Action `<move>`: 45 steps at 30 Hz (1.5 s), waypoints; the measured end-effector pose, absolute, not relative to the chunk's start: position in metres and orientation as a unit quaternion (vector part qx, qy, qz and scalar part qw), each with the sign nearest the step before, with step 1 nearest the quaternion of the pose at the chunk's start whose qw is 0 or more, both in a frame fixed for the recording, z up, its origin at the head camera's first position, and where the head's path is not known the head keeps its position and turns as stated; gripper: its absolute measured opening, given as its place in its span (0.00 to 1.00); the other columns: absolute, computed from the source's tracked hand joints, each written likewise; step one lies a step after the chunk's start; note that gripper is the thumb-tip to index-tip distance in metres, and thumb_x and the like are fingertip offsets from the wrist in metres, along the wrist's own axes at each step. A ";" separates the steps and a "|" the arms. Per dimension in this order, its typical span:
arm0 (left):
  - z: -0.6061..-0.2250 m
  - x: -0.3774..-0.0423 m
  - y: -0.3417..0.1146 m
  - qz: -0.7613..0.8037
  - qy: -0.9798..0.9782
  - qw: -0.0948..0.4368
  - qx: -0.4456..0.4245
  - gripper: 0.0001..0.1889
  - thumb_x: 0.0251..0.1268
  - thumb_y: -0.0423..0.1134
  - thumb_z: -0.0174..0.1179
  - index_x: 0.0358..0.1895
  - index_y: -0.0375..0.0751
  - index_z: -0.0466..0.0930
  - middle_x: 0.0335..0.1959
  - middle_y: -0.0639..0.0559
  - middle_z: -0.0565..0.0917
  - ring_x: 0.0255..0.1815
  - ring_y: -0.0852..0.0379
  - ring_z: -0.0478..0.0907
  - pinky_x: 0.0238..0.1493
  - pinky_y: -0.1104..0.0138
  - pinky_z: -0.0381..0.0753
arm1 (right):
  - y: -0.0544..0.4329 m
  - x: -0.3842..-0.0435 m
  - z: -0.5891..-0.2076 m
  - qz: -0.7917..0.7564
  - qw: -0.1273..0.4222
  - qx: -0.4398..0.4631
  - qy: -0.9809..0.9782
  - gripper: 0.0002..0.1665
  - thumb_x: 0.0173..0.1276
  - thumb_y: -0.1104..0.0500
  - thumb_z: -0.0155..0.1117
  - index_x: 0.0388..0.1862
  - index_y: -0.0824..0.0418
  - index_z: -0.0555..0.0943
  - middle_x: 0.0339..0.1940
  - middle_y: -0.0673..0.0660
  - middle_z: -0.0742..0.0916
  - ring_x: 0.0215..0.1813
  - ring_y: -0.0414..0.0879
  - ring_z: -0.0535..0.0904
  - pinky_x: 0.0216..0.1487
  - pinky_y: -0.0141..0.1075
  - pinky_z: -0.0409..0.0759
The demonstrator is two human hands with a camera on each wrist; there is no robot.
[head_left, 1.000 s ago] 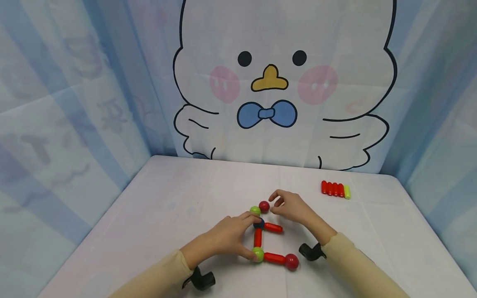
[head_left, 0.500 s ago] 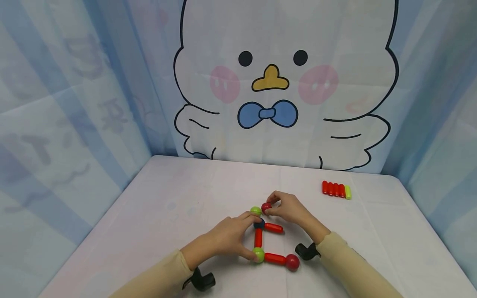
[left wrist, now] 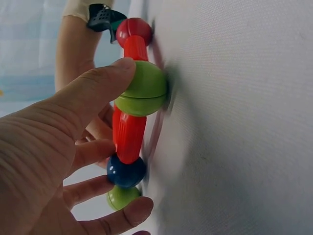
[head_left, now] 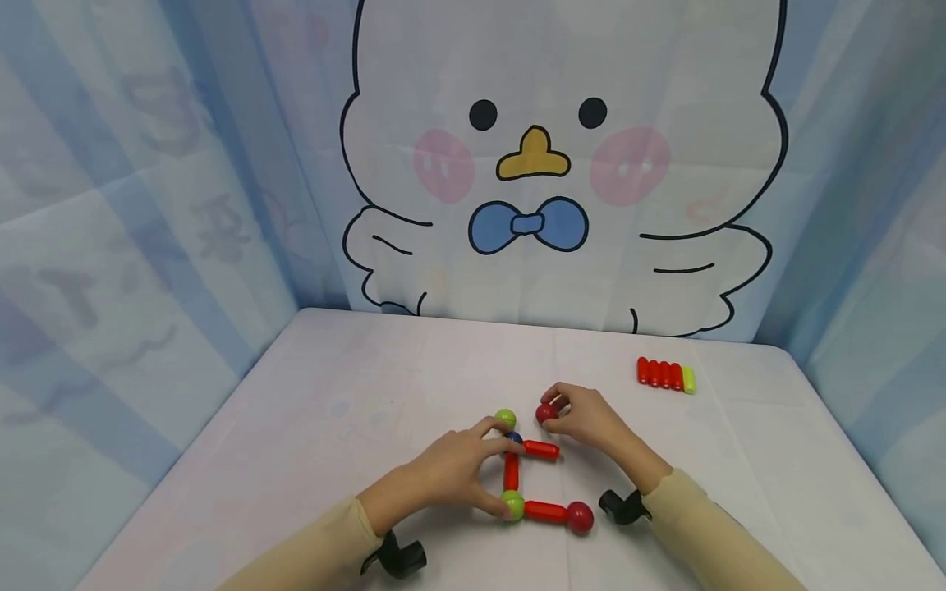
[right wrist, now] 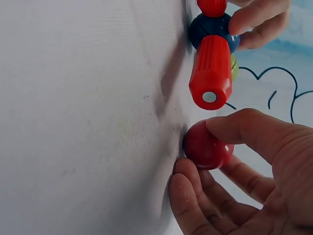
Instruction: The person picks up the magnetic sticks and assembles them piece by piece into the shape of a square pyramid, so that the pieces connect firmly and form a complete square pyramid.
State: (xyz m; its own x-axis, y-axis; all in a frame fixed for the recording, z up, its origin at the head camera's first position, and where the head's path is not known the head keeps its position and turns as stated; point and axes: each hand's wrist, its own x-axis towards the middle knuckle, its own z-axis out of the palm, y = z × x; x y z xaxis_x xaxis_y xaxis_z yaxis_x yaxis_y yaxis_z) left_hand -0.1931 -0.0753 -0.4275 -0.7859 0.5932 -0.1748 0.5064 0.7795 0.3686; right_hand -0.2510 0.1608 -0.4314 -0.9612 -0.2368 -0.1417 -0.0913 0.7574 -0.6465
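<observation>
My left hand (head_left: 458, 468) spans one side of a magnetic ball-and-rod build. Its thumb presses the near green ball (left wrist: 142, 88), and its fingers reach the dark blue ball (left wrist: 126, 171). A red rod (head_left: 512, 472) joins these two balls. From the blue ball another red rod (right wrist: 210, 73) sticks out to the right, its metal end bare. One more red rod (head_left: 545, 512) runs from the near green ball to a red ball (head_left: 580, 518). Just beyond the blue ball sits a second green ball (head_left: 506, 418). My right hand (head_left: 587, 419) pinches a separate red ball (right wrist: 208, 146) close to the tabletop.
Several red rods (head_left: 659, 374) and a yellow-green rod (head_left: 689, 380) lie side by side at the back right of the white table (head_left: 369, 377). A curtain with a cartoon bird (head_left: 532, 271) hangs behind the table edge. Black wrist cameras sit under both forearms.
The right hand has taken hold of the far red ball and drawn it rightward, away from the far green ball. The left fingers have shifted slightly at the blue ball.
</observation>
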 end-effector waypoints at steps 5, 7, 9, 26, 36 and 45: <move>-0.426 -0.193 -0.074 0.153 0.934 0.143 0.288 0.41 0.47 0.67 0.77 0.69 0.70 0.76 0.73 0.58 0.68 0.58 0.53 0.78 0.61 0.53 0.82 | 0.168 -0.246 -0.429 -0.329 0.118 -0.077 0.934 0.22 0.62 0.61 0.76 0.52 0.60 0.79 0.47 0.58 0.87 0.45 0.49 0.80 0.47 0.44 0.85; -0.427 -0.193 -0.073 0.151 0.935 0.142 0.289 0.41 0.47 0.67 0.77 0.69 0.70 0.75 0.73 0.58 0.68 0.57 0.53 0.78 0.61 0.53 0.82 | 0.170 -0.243 -0.427 -0.325 0.123 -0.074 0.935 0.22 0.61 0.62 0.76 0.52 0.61 0.78 0.46 0.58 0.86 0.44 0.50 0.80 0.45 0.44 0.85; -0.427 -0.193 -0.072 0.149 0.935 0.141 0.288 0.41 0.47 0.67 0.77 0.69 0.70 0.75 0.73 0.59 0.68 0.58 0.53 0.78 0.61 0.54 0.82 | 0.172 -0.241 -0.425 -0.319 0.128 -0.069 0.937 0.23 0.60 0.62 0.76 0.51 0.61 0.77 0.46 0.59 0.86 0.43 0.50 0.79 0.44 0.43 0.84; -0.428 -0.192 -0.072 0.143 0.936 0.136 0.291 0.42 0.47 0.67 0.77 0.70 0.70 0.75 0.74 0.59 0.68 0.57 0.54 0.78 0.59 0.55 0.82 | 0.181 -0.209 -0.423 -0.293 0.164 -0.065 0.940 0.22 0.54 0.60 0.83 0.43 0.57 0.79 0.32 0.53 0.82 0.36 0.47 0.76 0.36 0.37 0.81; -0.428 -0.192 -0.072 0.148 0.934 0.136 0.295 0.42 0.47 0.67 0.77 0.70 0.69 0.75 0.74 0.59 0.68 0.56 0.54 0.78 0.60 0.55 0.82 | 0.181 -0.210 -0.424 -0.301 0.153 -0.068 0.939 0.22 0.55 0.59 0.83 0.44 0.57 0.80 0.33 0.53 0.83 0.35 0.46 0.77 0.35 0.37 0.82; -0.429 -0.192 -0.069 0.130 0.938 0.129 0.295 0.42 0.46 0.69 0.77 0.69 0.69 0.75 0.74 0.59 0.68 0.53 0.55 0.80 0.58 0.56 0.82 | 0.180 -0.217 -0.426 -0.297 0.147 -0.066 0.941 0.22 0.55 0.60 0.82 0.46 0.57 0.80 0.36 0.53 0.84 0.38 0.46 0.77 0.37 0.37 0.84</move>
State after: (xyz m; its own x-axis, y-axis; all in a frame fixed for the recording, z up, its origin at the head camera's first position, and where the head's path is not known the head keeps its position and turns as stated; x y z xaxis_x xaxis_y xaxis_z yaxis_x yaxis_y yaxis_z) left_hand -0.1922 -0.0690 -0.4285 -0.7929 0.5862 -0.1661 0.5192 0.7927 0.3193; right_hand -0.2165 0.1804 -0.4256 -0.9481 -0.2120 -0.2372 -0.0377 0.8152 -0.5779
